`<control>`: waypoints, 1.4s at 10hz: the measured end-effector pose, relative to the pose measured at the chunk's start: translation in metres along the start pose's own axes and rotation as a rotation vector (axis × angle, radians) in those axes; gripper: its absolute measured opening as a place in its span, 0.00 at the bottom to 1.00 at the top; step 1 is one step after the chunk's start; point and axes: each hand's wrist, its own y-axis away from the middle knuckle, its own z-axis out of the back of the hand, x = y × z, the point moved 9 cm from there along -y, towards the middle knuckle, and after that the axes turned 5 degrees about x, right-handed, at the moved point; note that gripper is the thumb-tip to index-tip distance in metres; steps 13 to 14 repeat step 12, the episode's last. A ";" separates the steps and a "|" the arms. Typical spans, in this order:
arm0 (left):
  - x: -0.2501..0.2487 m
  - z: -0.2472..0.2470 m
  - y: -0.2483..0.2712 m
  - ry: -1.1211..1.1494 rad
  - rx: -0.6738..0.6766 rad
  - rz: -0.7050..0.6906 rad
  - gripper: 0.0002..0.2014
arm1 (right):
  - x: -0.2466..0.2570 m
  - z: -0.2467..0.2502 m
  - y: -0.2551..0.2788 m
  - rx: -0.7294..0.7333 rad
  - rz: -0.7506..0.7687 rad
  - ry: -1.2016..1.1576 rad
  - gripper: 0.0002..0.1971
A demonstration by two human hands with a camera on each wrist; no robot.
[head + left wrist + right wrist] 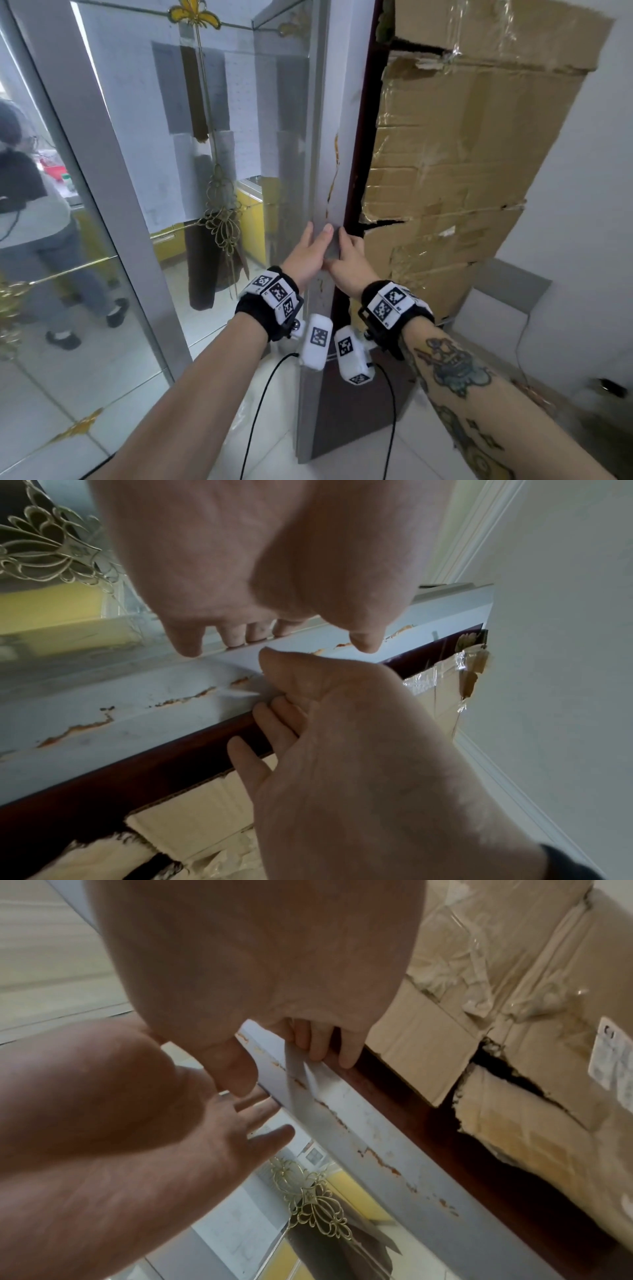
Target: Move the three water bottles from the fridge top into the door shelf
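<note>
Both hands meet on the front edge of a tall grey metal door (329, 164), its paint flaked to rust along the edge. The left hand (305, 255) lies with straight fingers flat on the door's outer face and its thumb across the narrow edge, so this grip is open and pressing, not clasping. The right hand (346, 260) hooks its fingers (320, 1045) round the opposite lip of the edge, next to the dark maroon side panel (356, 171), and this grip is closed on the door, thumb on the grey face. Judged from the task, the step in hand is opening the fridge door; it goes best if the hooked right fingers do the pulling, the flat left hand steadies the swing, and the fingertips keep clear of the gap at the maroon panel and of the rusted, possibly sharp, flakes. The three water bottles, the fridge top and the door shelf are not visible in any view. To the right, a torn brown cardboard sheet bound with clear tape (462, 154) stands close against the maroon panel. To the left, a mirrored glass partition with gold floral ornament (219, 219) reflects another person standing. Pale glossy floor tiles (424, 445) lie below; a white wall (589, 171) closes the right side.
</note>
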 end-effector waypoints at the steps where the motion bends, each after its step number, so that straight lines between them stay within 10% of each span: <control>1: -0.002 0.000 0.000 -0.022 -0.023 0.005 0.40 | -0.003 0.001 -0.001 0.029 -0.029 0.026 0.46; 10: -0.014 -0.001 0.003 -0.302 -0.175 0.044 0.55 | -0.041 -0.006 -0.034 0.268 0.119 0.078 0.54; 12: -0.012 -0.005 0.043 -0.477 -0.157 0.018 0.30 | -0.005 0.045 0.053 0.122 0.244 0.075 0.31; 14: -0.012 -0.005 0.043 -0.477 -0.157 0.018 0.30 | -0.005 0.045 0.053 0.122 0.244 0.075 0.31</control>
